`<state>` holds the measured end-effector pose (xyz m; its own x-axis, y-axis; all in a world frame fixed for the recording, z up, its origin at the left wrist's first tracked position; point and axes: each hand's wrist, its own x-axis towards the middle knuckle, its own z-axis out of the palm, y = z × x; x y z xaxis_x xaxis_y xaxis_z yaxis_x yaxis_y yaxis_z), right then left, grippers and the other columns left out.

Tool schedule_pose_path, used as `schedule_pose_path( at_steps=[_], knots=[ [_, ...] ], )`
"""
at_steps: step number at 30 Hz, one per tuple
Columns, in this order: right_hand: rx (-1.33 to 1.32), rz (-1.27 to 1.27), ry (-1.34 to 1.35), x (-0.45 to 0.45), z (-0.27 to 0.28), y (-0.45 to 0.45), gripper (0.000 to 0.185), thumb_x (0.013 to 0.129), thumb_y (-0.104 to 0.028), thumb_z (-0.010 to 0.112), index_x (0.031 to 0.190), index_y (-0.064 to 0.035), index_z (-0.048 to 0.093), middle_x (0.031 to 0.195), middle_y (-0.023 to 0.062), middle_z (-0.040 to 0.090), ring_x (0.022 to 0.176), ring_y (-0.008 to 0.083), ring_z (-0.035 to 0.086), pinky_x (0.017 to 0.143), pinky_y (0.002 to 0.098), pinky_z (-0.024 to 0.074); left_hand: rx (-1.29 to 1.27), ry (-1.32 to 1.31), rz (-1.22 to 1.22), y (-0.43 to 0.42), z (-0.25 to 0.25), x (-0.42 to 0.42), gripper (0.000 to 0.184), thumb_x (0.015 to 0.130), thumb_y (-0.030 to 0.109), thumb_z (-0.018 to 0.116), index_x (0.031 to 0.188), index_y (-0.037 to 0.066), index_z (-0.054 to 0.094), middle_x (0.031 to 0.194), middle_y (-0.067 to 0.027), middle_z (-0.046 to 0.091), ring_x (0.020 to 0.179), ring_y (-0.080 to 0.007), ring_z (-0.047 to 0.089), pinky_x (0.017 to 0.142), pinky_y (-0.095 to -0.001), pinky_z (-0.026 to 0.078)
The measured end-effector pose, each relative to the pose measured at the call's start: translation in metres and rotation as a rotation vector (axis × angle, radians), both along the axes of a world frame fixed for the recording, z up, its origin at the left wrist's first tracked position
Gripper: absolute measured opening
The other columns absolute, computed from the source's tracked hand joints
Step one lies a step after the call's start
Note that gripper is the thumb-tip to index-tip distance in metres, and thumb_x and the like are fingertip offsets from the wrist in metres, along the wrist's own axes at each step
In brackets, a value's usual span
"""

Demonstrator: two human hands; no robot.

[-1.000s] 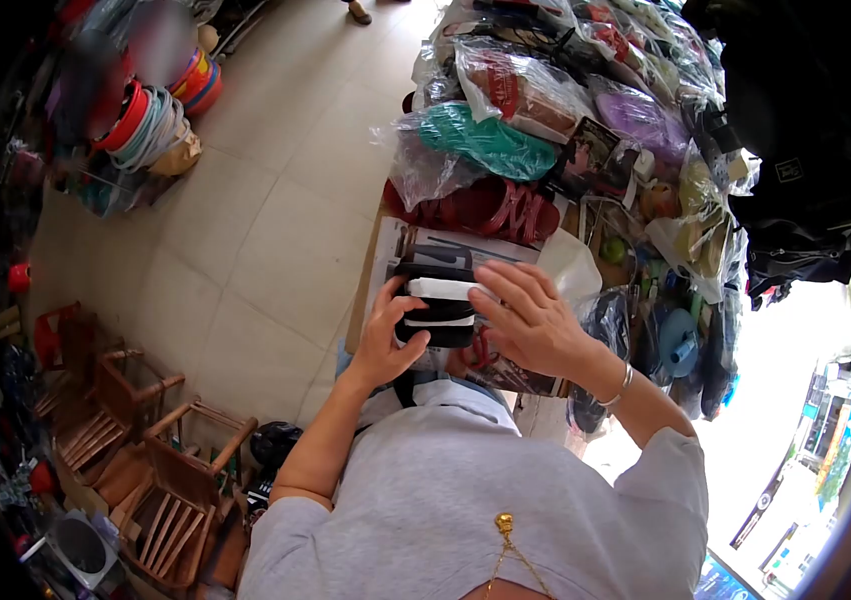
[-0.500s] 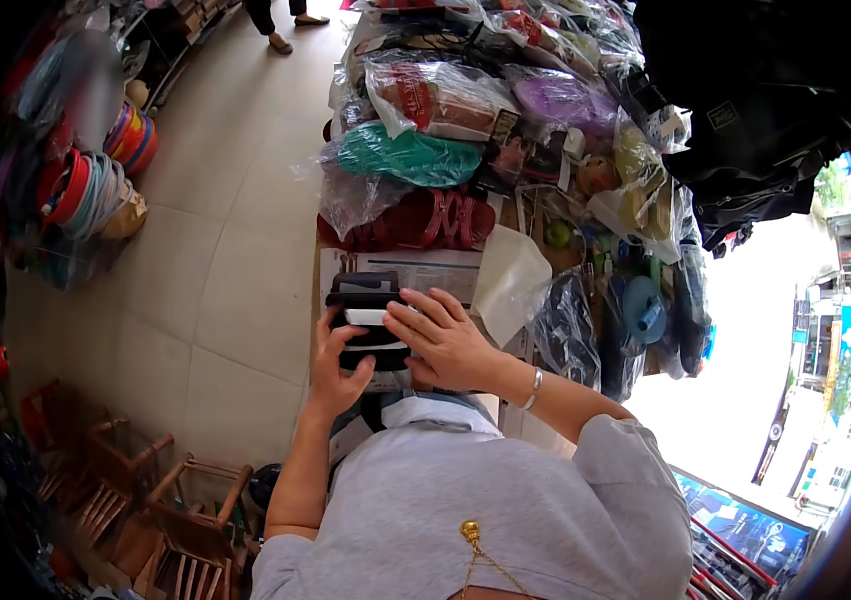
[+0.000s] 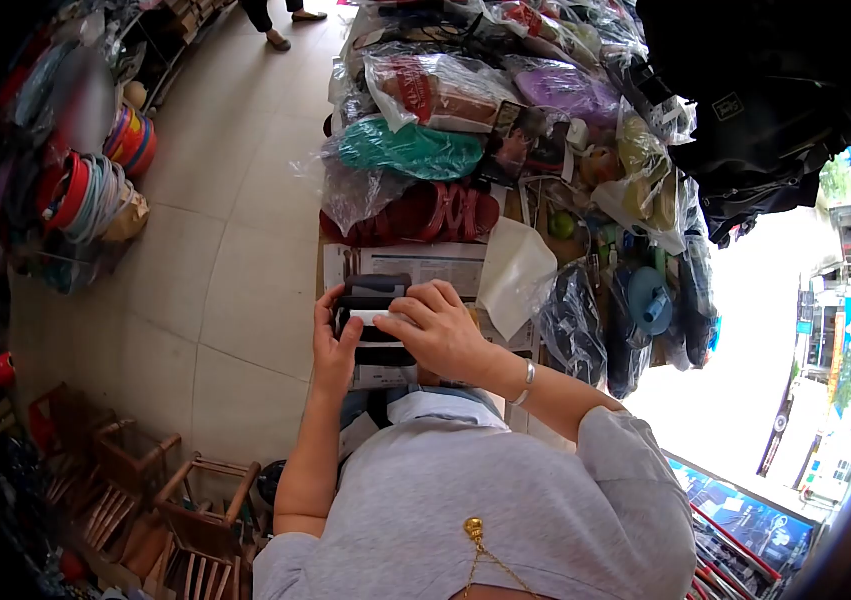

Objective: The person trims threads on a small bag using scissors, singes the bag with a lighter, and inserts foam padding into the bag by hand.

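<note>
In front of my body lies a small stack of dark pieces [image 3: 381, 357], black and grey with a white strip [image 3: 370, 317] across it; I cannot make out its exact kind. My left hand [image 3: 332, 335] grips the left side, its thumb bent in against the white strip. From the right, my right hand [image 3: 435, 325] has its fingers curled over and pressed on the strip's right end. Printed paper [image 3: 435, 262] lies beneath and behind the stack. Just beyond it sit dark red sandals [image 3: 435, 212], and a cream sheet [image 3: 517, 275] lies to the right.
Plastic-wrapped footwear, including a green pair [image 3: 410, 150] and a purple one [image 3: 565, 88], is heaped on the table. A blue round object [image 3: 648, 302] lies at right. Wooden chairs [image 3: 200, 515] stand lower left. Coiled hoses [image 3: 100, 205] hang left. A person's feet [image 3: 280, 40] show far back.
My right hand has curled its fingers inward onto the white strip. My left thumb has shifted up and in, from the lower part of the stack to the strip.
</note>
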<state>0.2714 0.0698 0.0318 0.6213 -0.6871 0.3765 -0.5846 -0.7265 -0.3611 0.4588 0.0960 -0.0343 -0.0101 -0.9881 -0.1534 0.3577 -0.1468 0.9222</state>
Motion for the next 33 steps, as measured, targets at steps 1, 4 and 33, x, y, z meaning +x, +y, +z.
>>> schedule_pose_path(
  at_steps=[1, 4, 33],
  knots=[
    [0.000, -0.002, 0.001, 0.000, -0.002, 0.000, 0.037, 0.072, -0.010, 0.064, 0.109, -0.0156, 0.061, 0.103, 0.0062, 0.058, 0.102, 0.0249, 0.051, 0.094, 0.0401, 0.0381, 0.000, 0.001, -0.002, -0.001, 0.000, -0.001, 0.055, 0.090, 0.022, 0.063, 0.134, 0.002, 0.037, 0.126, -0.0112, 0.045, 0.114, -0.0175, 0.046, 0.099, -0.0294, 0.037],
    [0.044, -0.049, 0.030, -0.001, -0.007, 0.003, 0.038, 0.072, -0.011, 0.065, 0.109, -0.0165, 0.062, 0.114, 0.0088, 0.055, 0.112, 0.0281, 0.047, 0.097, 0.0439, 0.0356, 0.007, -0.040, 0.056, -0.003, 0.002, -0.004, 0.049, 0.090, 0.015, 0.061, 0.132, 0.002, 0.039, 0.124, -0.0098, 0.047, 0.111, -0.0163, 0.047, 0.097, -0.0283, 0.039],
    [0.921, -0.372, -0.889, -0.013, -0.136, 0.036, 0.053, 0.080, 0.006, 0.051, 0.132, -0.0022, 0.045, 0.120, 0.0134, 0.054, 0.098, 0.0173, 0.056, 0.084, 0.0281, 0.0465, -0.125, -0.345, 0.016, 0.006, 0.014, -0.009, 0.047, 0.092, 0.015, 0.056, 0.135, 0.003, 0.040, 0.126, -0.0106, 0.048, 0.117, -0.0181, 0.045, 0.101, -0.0304, 0.034]
  ],
)
